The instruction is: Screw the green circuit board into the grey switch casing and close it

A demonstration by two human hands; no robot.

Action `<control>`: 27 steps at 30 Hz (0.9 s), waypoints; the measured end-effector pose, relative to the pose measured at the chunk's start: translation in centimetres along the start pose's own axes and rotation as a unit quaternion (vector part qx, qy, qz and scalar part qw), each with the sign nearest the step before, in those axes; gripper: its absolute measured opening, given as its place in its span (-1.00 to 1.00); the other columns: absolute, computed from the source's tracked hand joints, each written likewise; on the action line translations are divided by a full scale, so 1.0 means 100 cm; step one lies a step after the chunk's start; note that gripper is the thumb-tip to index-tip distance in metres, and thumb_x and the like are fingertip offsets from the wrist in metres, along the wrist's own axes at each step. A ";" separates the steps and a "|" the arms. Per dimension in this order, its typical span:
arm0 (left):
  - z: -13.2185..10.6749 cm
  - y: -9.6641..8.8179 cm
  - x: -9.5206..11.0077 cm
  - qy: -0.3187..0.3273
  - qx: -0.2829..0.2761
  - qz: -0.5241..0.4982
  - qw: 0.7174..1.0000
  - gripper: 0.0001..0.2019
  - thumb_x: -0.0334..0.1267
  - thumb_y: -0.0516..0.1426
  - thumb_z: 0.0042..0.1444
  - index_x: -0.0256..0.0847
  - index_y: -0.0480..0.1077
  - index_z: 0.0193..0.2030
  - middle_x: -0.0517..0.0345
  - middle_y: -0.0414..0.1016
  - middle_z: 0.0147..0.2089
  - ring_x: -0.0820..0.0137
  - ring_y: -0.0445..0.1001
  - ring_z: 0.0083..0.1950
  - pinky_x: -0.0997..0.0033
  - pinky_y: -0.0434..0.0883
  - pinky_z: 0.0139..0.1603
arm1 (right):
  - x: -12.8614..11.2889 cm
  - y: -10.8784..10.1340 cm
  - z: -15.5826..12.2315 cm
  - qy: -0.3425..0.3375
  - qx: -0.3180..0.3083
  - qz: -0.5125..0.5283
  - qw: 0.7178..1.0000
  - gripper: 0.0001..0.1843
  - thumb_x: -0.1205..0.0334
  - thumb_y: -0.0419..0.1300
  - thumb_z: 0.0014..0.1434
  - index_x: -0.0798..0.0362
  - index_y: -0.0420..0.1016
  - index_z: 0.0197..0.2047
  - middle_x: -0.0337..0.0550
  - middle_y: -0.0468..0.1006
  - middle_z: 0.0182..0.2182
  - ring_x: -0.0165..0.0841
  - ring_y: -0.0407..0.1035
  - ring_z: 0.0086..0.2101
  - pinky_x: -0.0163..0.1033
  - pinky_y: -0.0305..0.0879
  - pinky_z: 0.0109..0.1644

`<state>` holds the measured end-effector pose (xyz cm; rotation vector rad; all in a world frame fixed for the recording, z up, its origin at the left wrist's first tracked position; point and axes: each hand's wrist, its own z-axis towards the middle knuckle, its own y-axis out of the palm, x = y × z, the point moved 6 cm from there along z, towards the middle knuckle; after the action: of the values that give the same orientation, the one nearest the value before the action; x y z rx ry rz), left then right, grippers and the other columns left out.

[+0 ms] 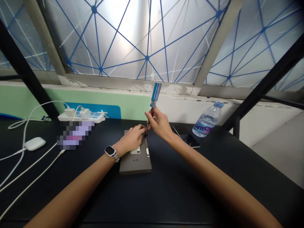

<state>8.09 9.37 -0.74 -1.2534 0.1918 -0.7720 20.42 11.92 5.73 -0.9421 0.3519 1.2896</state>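
Observation:
A grey flat device (135, 163) lies on the black table (166, 190) in front of me. My left hand (131, 137), with a smartwatch on its wrist, rests curled on the device's far end, fingers pressed to its top. My right hand (158, 123) is closed round the shaft of a screwdriver (154, 98) with a blue and clear handle. The screwdriver stands nearly upright, its tip down at the device's far right corner beside my left fingers.
A water bottle (207, 120) lies on its side at the right, next to a dark phone (187, 136). At the left are a white power strip (82, 116) with chargers, white cables (30, 164) and a white puck-shaped device (35, 143). A black frame post (261, 91) slants at the right.

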 end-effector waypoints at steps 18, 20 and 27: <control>0.001 0.002 -0.002 0.001 -0.002 -0.017 1.000 -0.71 -0.43 -0.12 0.31 -0.14 0.40 -0.07 0.02 0.41 0.12 0.14 0.44 0.09 0.06 0.40 0.07 | 0.011 0.002 -0.001 0.056 -0.042 0.115 0.991 -0.62 -0.08 0.35 0.16 0.02 0.34 -0.35 -0.21 0.58 -0.51 -0.36 0.50 -0.58 -0.27 0.44 -0.49; 0.001 0.003 -0.003 -0.001 -0.002 -0.018 1.000 -0.70 -0.43 -0.11 0.30 -0.13 0.41 -0.05 0.03 0.41 0.14 0.15 0.45 0.08 0.06 0.40 0.08 | 0.015 0.002 -0.002 0.085 -0.041 0.159 0.983 -0.57 -0.10 0.41 0.08 0.04 0.36 -0.36 -0.16 0.61 -0.49 -0.35 0.51 -0.57 -0.28 0.44 -0.50; 0.001 0.007 -0.006 -0.013 -0.005 -0.012 1.000 -0.64 -0.42 -0.11 0.30 -0.11 0.42 0.05 0.02 0.40 0.16 0.15 0.46 0.05 0.04 0.41 0.09 | 0.020 0.001 -0.004 0.120 -0.049 0.183 0.974 -0.58 -0.07 0.43 0.07 0.13 0.48 -0.37 -0.03 0.68 -0.41 -0.36 0.54 -0.53 -0.30 0.48 -0.45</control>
<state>7.94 9.90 -1.48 -1.2766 0.1604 -0.7750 20.99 12.91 4.09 -1.1591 0.6802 1.5408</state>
